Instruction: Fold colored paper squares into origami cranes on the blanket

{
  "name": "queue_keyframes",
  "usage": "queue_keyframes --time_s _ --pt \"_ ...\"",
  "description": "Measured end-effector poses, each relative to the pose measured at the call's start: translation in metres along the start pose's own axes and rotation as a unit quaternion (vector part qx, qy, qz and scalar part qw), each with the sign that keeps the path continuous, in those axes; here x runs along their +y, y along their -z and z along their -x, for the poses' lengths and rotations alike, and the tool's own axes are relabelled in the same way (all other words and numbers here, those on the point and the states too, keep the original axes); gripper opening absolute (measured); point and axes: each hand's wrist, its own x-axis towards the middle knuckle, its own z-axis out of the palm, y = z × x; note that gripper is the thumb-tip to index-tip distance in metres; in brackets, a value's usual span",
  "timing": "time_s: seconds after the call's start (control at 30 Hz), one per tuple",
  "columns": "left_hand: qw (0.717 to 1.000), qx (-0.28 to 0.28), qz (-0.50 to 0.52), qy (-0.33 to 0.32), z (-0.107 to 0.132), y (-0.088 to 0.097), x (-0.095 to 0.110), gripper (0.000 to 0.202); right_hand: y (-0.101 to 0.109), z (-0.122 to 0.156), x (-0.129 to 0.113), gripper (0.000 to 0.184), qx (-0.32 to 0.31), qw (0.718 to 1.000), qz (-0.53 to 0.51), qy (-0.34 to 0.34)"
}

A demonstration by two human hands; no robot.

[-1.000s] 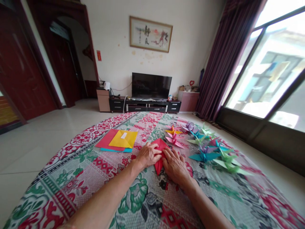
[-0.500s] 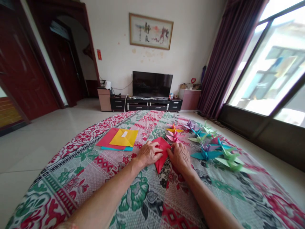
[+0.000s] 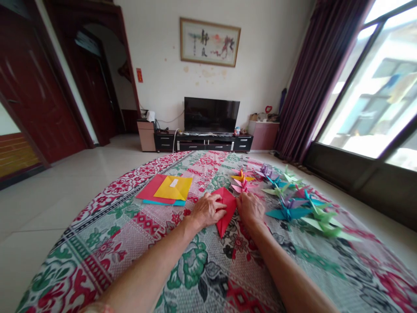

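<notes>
A red sheet of origami paper (image 3: 226,208), folded into a kite-like diamond with its long point toward me, lies on the patterned tablecloth (image 3: 182,278). My left hand (image 3: 208,210) holds it down, fingers bent across its left side. At its right edge, my right hand (image 3: 251,208) grips the paper with curled fingers; part of the grip is hidden. Just beyond that hand stand a pink paper crane (image 3: 241,187) and an orange paper crane (image 3: 242,176). Several more cranes in blue (image 3: 288,211), green (image 3: 324,221) and purple (image 3: 265,170) spread out to the right.
Left of my hands lies a stack of paper: a yellow folded square (image 3: 180,191) with a white label, over red (image 3: 148,191) and blue (image 3: 180,203) sheets. The table's rounded edge curves along the left. Farther back stand a television (image 3: 211,115) and a low cabinet (image 3: 192,145).
The view has turned slightly left, so everything sits a little farther right. My right hand's fingers have curled in more at the paper's edge. The left hand stays on the paper.
</notes>
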Motion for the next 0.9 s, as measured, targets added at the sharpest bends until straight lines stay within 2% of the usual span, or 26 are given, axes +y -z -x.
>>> queue_keyframes --time_s 0.1,0.17,0.27,0.37,0.57,0.9 --pt "1.0 -0.004 0.007 0.006 0.0 0.0 0.0 0.025 0.003 0.008 0.003 0.031 0.008 1.0 -0.03 -0.003" --pt "1.0 -0.005 0.012 0.013 0.0 0.0 0.0 0.025 0.006 0.017 0.006 0.03 0.022 0.998 -0.06 0.023" --pt "1.0 -0.003 0.018 0.017 0.0 -0.001 0.0 0.025 0.008 0.034 0.008 0.028 0.043 0.986 -0.097 0.125" --pt "1.0 -0.001 0.016 0.017 0.0 -0.002 -0.001 0.024 0.009 0.047 0.005 0.028 0.019 0.971 -0.106 0.214" --pt "1.0 0.003 0.017 0.017 0.0 -0.004 -0.003 0.025 0.012 0.063 -0.003 0.026 0.016 0.963 -0.121 0.242" --pt "0.999 0.018 0.037 0.033 0.0 -0.004 -0.003 0.026 0.02 0.082 -0.008 0.02 0.003 0.927 -0.156 0.341"
